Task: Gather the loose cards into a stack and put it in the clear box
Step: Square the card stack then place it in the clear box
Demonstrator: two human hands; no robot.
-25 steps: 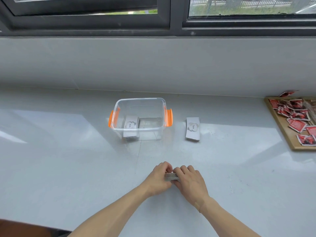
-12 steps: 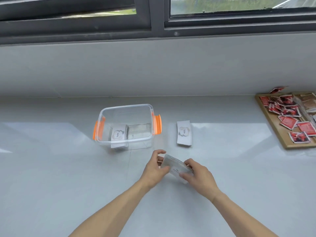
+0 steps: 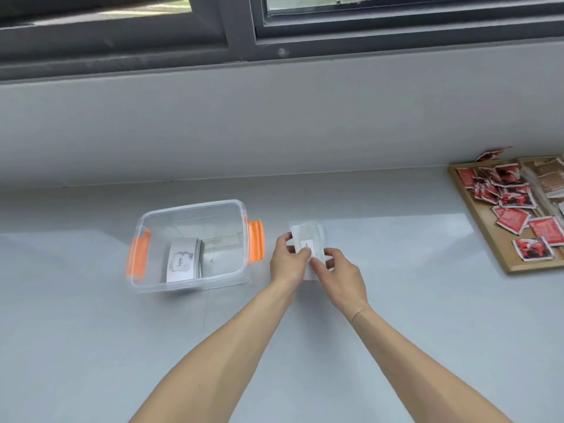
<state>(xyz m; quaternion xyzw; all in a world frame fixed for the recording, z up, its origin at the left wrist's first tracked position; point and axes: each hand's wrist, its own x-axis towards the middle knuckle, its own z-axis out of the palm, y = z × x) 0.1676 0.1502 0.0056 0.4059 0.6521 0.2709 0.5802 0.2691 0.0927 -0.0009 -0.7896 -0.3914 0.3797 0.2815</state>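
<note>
A clear box (image 3: 213, 279) with orange side latches stands on the white counter, left of centre. Inside it lies a stack of white cards (image 3: 183, 262) with "love" on the top card. Just right of the box, my left hand (image 3: 287, 259) and my right hand (image 3: 338, 270) both hold a stack of white cards (image 3: 308, 236), face up. It sits over the spot where another card stack lay on the counter; whether it touches that stack I cannot tell, as my hands hide it.
A wooden tray (image 3: 488, 233) with several red and brown packets lies at the far right. One red packet (image 3: 491, 154) leans against the grey wall behind it. The wall and window frame close off the back of the counter.
Both hands lifted the squared stack off the counter and carried it forward and right, up to the card stack that lay beside the box. The view has shifted too.
</note>
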